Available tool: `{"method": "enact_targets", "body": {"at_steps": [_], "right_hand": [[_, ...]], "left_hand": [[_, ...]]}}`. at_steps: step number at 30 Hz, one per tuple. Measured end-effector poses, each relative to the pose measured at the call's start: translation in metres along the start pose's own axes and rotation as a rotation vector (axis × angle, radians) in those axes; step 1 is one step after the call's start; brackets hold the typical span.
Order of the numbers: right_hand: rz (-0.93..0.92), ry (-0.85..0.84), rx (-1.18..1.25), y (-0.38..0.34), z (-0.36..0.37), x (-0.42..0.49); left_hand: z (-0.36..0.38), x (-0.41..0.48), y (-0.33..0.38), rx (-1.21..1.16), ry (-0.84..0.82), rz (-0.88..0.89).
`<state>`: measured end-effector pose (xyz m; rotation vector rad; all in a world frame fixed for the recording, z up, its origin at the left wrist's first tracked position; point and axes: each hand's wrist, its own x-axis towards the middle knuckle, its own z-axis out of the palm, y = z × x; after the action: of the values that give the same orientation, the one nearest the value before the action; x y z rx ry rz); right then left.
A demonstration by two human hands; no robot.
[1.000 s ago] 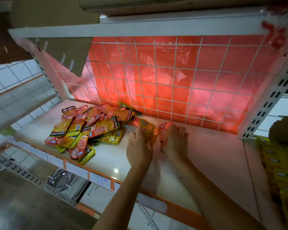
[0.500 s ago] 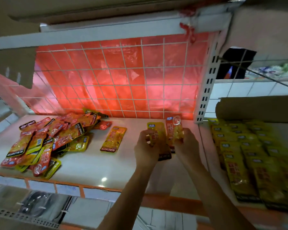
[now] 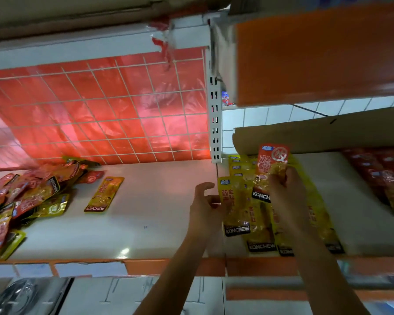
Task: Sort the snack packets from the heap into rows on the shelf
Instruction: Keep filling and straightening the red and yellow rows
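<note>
Two packets are held: the right hand grips an orange-red Konchew packet over the yellow row; the left hand, half-curled, seems to pinch a yellow packet by its edge, ready to add it. The heap lies left of both.

Glossy stuff everywhere
The snack packets are shining like plastic film, white shelf is gleaming smooth, red plastic sheet's crinkling behind the metal grid, cardboard's looking matt.
</note>
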<state>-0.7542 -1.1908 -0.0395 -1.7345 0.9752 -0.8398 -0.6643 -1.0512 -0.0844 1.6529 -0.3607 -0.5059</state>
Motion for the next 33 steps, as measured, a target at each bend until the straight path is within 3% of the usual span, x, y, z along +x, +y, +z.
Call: {"method": "enact_targets", "body": {"at_steps": [7,14,22,33], "right_hand": [[0.012,-0.024,-0.071,0.015,-0.046,0.018],[-0.028,-0.140,-0.122,0.035,-0.068,0.028],[-0.019,-0.203,-0.113,0.045,-0.075,0.033],[0.004,-0.114,-0.098,0.039,-0.056,0.044]], "left_hand": [[0.021,0.005,0.000,0.136,0.319,0.028],[0.042,0.007,0.002,0.028,0.446,0.046],[0.031,0.035,0.009,0.331,0.447,0.108],[0.035,0.077,0.000,0.964,0.255,0.166]]}}
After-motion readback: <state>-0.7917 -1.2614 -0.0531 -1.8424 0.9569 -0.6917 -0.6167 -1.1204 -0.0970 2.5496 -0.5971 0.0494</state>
